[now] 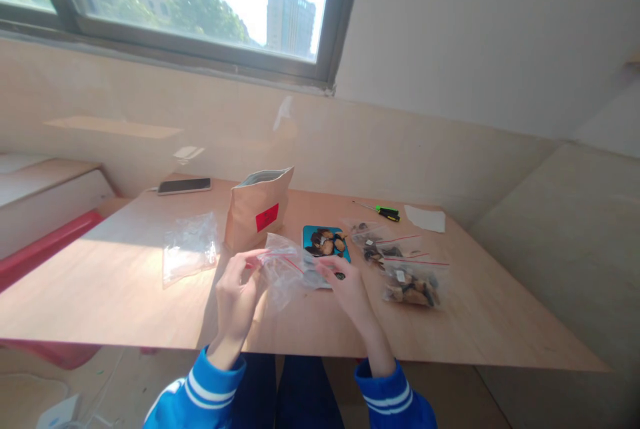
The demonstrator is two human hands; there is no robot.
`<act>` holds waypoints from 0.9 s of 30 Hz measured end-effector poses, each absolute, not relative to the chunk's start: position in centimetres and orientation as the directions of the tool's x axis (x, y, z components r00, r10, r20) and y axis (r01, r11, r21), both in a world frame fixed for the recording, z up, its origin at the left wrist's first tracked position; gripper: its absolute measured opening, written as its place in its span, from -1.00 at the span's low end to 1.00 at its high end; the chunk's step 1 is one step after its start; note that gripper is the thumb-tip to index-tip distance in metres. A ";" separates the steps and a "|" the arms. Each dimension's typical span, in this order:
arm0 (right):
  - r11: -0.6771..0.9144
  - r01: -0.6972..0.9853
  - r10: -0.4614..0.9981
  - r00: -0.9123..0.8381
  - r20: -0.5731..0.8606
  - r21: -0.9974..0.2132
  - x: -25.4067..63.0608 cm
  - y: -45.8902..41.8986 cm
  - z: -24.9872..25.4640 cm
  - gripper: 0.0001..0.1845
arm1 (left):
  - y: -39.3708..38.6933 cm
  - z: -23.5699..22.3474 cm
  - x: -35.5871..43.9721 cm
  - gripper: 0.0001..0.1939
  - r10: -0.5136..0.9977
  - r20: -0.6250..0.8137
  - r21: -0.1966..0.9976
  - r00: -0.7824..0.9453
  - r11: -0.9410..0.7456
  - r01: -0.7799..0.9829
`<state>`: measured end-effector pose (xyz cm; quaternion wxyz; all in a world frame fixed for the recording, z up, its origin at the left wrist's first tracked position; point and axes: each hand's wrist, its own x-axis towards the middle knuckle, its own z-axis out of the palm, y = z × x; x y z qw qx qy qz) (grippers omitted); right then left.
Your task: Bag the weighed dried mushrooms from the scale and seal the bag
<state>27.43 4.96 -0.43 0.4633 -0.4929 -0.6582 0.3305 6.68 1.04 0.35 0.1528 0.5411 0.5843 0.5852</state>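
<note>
A clear zip-lock bag with a red seal line hangs between my hands over the table. My left hand pinches its left upper edge. On the other side, my right hand closes its fingers on the bag's right edge. No contents show inside the bag. Just behind it lies a small scale with a blue top, partly hidden by the bag and my right hand. Brown dried slices, like dried mushrooms, are heaped on the scale. A brown paper pouch with a red label stands upright with its top open, behind my left hand.
Filled zip-lock bags of dried pieces lie to the right. Behind them are a green-and-black screwdriver and white paper. Clear plastic bags and a phone lie left. The table meets the wall under a window.
</note>
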 end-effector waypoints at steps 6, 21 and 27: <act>0.326 0.801 0.833 0.008 0.553 -0.503 28.8 8.4 -3.1 -0.51 | 2.2 0.0 7.8 -0.70 0.813 0.467 0.819 -0.347 -0.250 0.517; 0.282 0.634 0.855 0.174 0.489 -0.720 26.5 10.4 -6.8 -0.74 | 3.0 -2.3 9.6 -0.73 0.846 0.383 0.876 -0.370 -0.207 0.435; 0.314 0.552 0.845 0.208 0.492 -0.772 27.1 10.3 -6.3 -0.71 | 2.8 -3.1 10.8 -0.58 0.859 0.391 0.879 -0.331 -0.241 0.412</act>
